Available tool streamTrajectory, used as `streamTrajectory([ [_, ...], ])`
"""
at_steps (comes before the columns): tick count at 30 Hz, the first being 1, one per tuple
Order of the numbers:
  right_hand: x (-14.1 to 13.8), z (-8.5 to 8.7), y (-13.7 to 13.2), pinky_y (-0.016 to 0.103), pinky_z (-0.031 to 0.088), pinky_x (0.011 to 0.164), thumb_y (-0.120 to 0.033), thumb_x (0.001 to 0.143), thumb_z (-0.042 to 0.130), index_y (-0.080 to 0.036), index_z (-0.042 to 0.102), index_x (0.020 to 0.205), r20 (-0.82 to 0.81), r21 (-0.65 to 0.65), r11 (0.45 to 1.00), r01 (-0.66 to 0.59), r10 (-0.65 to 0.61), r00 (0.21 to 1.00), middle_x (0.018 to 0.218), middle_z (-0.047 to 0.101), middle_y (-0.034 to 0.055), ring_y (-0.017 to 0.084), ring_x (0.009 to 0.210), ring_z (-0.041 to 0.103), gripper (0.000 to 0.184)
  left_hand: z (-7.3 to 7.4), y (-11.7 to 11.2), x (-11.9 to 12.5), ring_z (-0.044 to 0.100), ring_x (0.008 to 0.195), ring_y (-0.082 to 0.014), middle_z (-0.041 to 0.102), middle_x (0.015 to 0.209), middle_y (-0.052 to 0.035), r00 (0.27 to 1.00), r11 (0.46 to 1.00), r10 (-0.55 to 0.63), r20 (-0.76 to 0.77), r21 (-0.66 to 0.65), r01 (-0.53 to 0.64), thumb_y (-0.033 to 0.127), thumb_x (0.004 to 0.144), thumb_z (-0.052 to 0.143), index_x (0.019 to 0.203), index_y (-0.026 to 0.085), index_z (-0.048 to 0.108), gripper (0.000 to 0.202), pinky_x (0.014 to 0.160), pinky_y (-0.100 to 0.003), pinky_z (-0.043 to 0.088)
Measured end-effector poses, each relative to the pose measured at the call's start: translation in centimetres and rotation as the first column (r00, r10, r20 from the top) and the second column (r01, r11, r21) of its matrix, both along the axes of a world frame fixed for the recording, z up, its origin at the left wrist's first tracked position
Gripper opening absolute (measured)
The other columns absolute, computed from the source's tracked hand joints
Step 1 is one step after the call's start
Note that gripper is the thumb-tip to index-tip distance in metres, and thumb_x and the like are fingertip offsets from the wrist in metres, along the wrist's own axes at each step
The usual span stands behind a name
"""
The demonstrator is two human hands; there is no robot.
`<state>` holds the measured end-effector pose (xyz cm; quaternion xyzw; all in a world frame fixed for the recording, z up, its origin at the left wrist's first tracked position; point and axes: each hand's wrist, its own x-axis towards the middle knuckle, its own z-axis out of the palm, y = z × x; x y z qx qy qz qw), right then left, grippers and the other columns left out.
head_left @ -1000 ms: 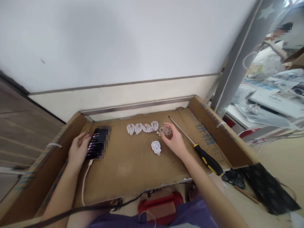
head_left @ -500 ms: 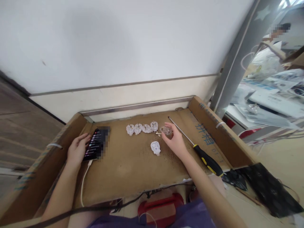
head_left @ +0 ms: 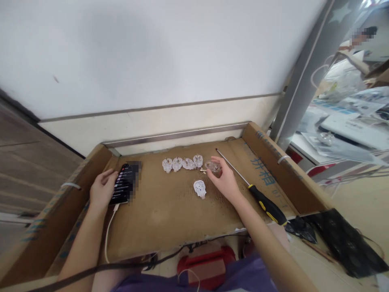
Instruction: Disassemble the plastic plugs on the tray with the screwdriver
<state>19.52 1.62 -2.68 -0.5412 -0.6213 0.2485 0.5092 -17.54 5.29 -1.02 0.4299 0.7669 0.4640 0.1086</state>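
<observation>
A white wall (head_left: 194, 52) fills the view at 12 o'clock. Below it spreads the tabletop (head_left: 152, 227), cardboard-covered, with raised cardboard sides at 9 and 3 o'clock. A grey pillar (head_left: 290, 107) leans at 2 o'clock, outside the tabletop. A black sheet (head_left: 345, 243) lies at 4 o'clock, past the near right corner.

Counting the clock from the tabletop's middle, a screwdriver (head_left: 269, 206) lies at 3 o'clock, shaft pointing towards 1, its black and yellow handle towards 4. The left grip (head_left: 102, 190) is at 9 o'clock, half open, fingers loosely bent at the phone's left edge and not closed around it. The right grip (head_left: 225, 180) is at 2 o'clock, thumb and forefinger curved in a C about a clear shell (head_left: 210, 165); whether they press on it I cannot tell. The phone (head_left: 123, 184) lies at 10 o'clock, screen lit, a white lead (head_left: 107, 233) running from its near end towards 7.

Four clear plugs (head_left: 177, 164) sit in a row at 12 o'clock, prongs up. A white cap (head_left: 199, 189) lies apart at 1 o'clock, near the middle. Smallest are some pins (head_left: 203, 171), between the plugs and the right thumb.
</observation>
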Motion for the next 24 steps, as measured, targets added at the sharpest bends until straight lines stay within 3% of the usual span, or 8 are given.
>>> streamTrajectory([
  [3, 0.0, -0.1, 0.1, 0.029, 0.045, 0.088, -0.029, 0.077, 0.055, -0.018, 0.049, 0.116, 0.004, -0.005, 1.0, 0.001, -0.001, 1.0, 0.111, 0.058, 0.0061, 0.014, 0.102, 0.056, 0.041, 0.2, 0.1, 0.3, 0.063, 0.094, -0.016, 0.069, 0.098, -0.0083, 0.986, 0.999, -0.014, 0.169, -0.037, 0.02, 0.011, 0.073, 0.06, 0.103, 0.009, 0.059, 0.031, 0.092, -0.035, 0.047],
  [6, 0.0, -0.1, 0.1, 0.029, 0.045, 0.088, -0.029, 0.077, 0.055, -0.019, 0.049, 0.116, 0.004, -0.008, 1.0, 0.0, 0.0, 1.0, 0.111, 0.058, 0.0055, 0.014, 0.101, 0.057, 0.041, 0.5, 0.2, 0.7, 0.062, 0.1, -0.0155, 0.067, 0.106, -0.01, 0.984, 0.999, -0.04, 0.173, -0.027, 0.045, 0.007, 0.068, 0.062, 0.104, 0.008, 0.058, 0.036, 0.095, -0.033, 0.045],
  [9, 0.0, -0.1, 0.1, 0.028, 0.045, 0.088, -0.029, 0.077, 0.055, -0.019, 0.049, 0.116, 0.0, -0.007, 1.0, 0.0, 0.0, 1.0, 0.111, 0.058, 0.0056, 0.014, 0.102, 0.056, 0.041, 0.5, -0.6, 0.6, 0.06, 0.105, -0.0184, 0.065, 0.112, -0.0116, 0.979, 1.0, 0.009, 0.206, 0.017, -0.013, 0.015, 0.072, 0.061, 0.11, 0.01, 0.056, 0.038, 0.097, -0.038, 0.044],
  [12, 0.0, 0.0, 0.0, 0.028, 0.045, 0.087, -0.03, 0.078, 0.055, -0.019, 0.048, 0.117, -0.004, -0.008, 1.0, 0.006, -0.006, 1.0, 0.112, 0.058, 0.0059, 0.015, 0.103, 0.056, 0.041, 0.0, -2.6, 0.1, 0.058, 0.111, -0.0211, 0.061, 0.12, -0.0115, 0.985, 0.996, 0.038, 0.167, 0.075, -0.051, 0.021, 0.075, 0.055, 0.114, 0.013, 0.056, 0.04, 0.098, -0.041, 0.043],
  [17, -0.1, 0.1, 0.0, 0.028, 0.045, 0.088, -0.029, 0.078, 0.054, -0.019, 0.048, 0.117, -0.006, -0.007, 1.0, 0.005, -0.005, 1.0, 0.113, 0.058, 0.0059, 0.015, 0.104, 0.056, 0.041, -1.3, -6.3, 0.1, 0.059, 0.109, -0.0236, 0.063, 0.118, -0.0113, 0.995, 0.999, 0.006, 0.102, 0.051, -0.012, 0.02, 0.065, 0.053, 0.108, 0.013, 0.059, 0.044, 0.1, -0.04, 0.042],
  [24, -0.1, 0.2, 0.0, 0.027, 0.045, 0.088, -0.029, 0.078, 0.054, -0.021, 0.047, 0.118, -0.011, -0.013, 1.0, 0.003, -0.003, 1.0, 0.113, 0.058, 0.0032, 0.013, 0.101, 0.056, 0.041, -2.2, -7.4, 0.5, 0.056, 0.114, -0.0259, 0.06, 0.122, -0.012, 0.998, 0.996, -0.064, -0.018, 0.057, 0.065, 0.028, 0.062, 0.051, 0.114, 0.014, 0.057, 0.054, 0.103, -0.042, 0.039],
])
